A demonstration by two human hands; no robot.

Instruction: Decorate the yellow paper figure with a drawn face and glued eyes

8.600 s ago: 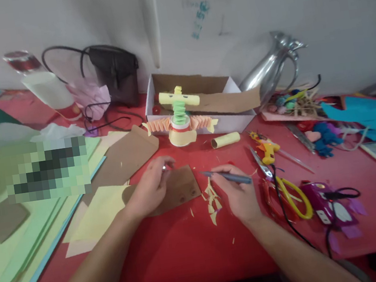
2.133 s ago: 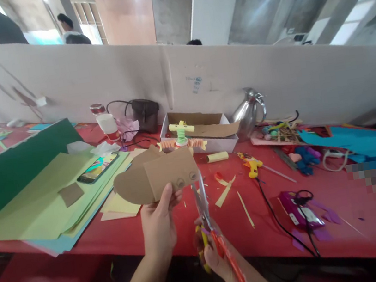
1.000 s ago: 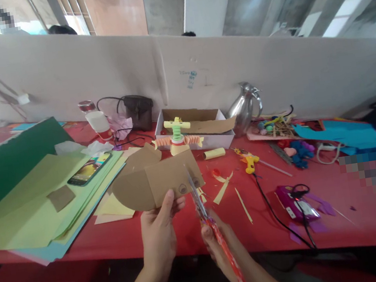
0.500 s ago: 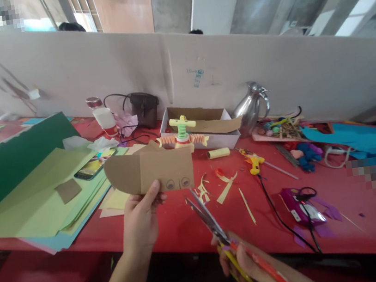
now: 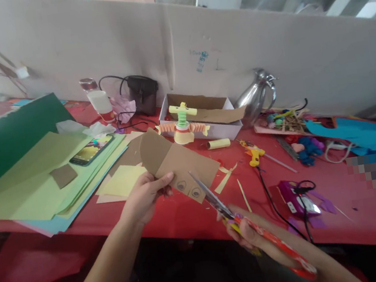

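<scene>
A folded piece of brown cardboard (image 5: pixel 185 160) with two eyes drawn in pencil is pinched by my left hand (image 5: pixel 149 188), thumb on its front. My right hand (image 5: pixel 246 233) grips a pair of scissors (image 5: pixel 220 206) with red and yellow handles. The scissor blades point up and left and overlap the cardboard's lower right part, close to the drawn eyes. Whether they touch it I cannot tell. Just behind the cardboard stands a paper figure (image 5: pixel 184 134) with a yellow head, a green pleated neck and orange pleated arms.
Coloured paper sheets (image 5: pixel 33 181) with a phone (image 5: pixel 92 150) on top lie left. A white box (image 5: pixel 221 130) and a metal jug (image 5: pixel 255 96) stand behind. To the right are a yellow glue gun (image 5: pixel 255 155), its cord and a purple power box (image 5: pixel 296 200). Paper scraps (image 5: pixel 226 180) lie near the scissors.
The cardboard has turned, its right end tilting downward, and shifted right with my left hand. The scissors have moved right and up, and their blades now overlap the cardboard. The view has tilted down.
</scene>
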